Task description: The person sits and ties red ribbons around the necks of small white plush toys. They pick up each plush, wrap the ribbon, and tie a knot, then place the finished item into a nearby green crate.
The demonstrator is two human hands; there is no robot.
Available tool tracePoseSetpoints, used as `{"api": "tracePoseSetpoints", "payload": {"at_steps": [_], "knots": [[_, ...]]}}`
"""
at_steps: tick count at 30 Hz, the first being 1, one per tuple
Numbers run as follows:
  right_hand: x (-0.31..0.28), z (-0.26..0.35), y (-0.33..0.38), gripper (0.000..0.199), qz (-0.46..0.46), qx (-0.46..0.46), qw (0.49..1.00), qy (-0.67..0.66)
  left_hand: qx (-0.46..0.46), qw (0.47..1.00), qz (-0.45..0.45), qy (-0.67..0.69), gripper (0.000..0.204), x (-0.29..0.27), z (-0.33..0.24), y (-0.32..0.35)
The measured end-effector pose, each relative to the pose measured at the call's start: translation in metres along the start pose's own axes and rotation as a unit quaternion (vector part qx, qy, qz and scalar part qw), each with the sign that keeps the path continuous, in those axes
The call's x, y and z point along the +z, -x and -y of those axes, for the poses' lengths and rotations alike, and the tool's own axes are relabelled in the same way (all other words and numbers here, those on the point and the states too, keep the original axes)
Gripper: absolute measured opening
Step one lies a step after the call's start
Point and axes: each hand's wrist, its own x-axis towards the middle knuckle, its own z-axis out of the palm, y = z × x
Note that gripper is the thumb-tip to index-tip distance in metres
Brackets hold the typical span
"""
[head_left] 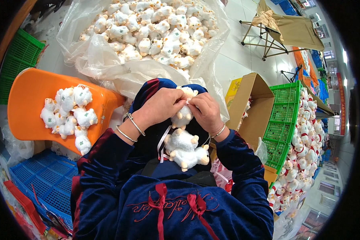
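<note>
A small white plush lamb (183,116) is upright above my lap, its head toward the far side. My left hand (166,104) pinches at its neck, thumb against forefinger. From the other side my right hand (206,111) does the same, closed at the fingertips. Between the two pinches shows a scrap of thin white ribbon (188,102), partly covered by fingers. Two more plush lambs, an upper one (179,141) and a lower one (191,157), lie on my lap. Pale ribbons (163,140) hang beside them.
An orange stool (26,104) at left carries several plush lambs. Ahead, a clear plastic bag (96,54) is heaped with more. At right stand a cardboard box (254,116) and a green crate (282,120), beside a pile of red-trimmed plush toys (302,156). A blue crate (48,176) sits lower left.
</note>
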Motion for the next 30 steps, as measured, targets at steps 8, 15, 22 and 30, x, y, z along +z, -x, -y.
{"api": "tracePoseSetpoints", "payload": {"at_steps": [8, 15, 22, 30], "knots": [[0.004, -0.001, 0.002, 0.021, -0.022, -0.01, 1.0, -0.002, 0.048, 0.997, 0.038, -0.043, 0.018, -0.009, -0.005, -0.004], [0.004, -0.002, 0.003, 0.022, -0.021, -0.006, 1.0, -0.005, 0.045, 0.996, 0.021, -0.078, 0.016, -0.005, -0.001, -0.003], [0.0, -0.003, 0.006, 0.022, -0.006, 0.021, 1.0, -0.004, 0.027, 0.997, -0.03, -0.06, 0.013, 0.004, -0.002, 0.005], [-0.012, -0.002, 0.011, 0.02, -0.014, 0.052, 0.999, 0.006, -0.019, 0.998, -0.061, -0.029, 0.011, 0.006, 0.001, 0.013]]}}
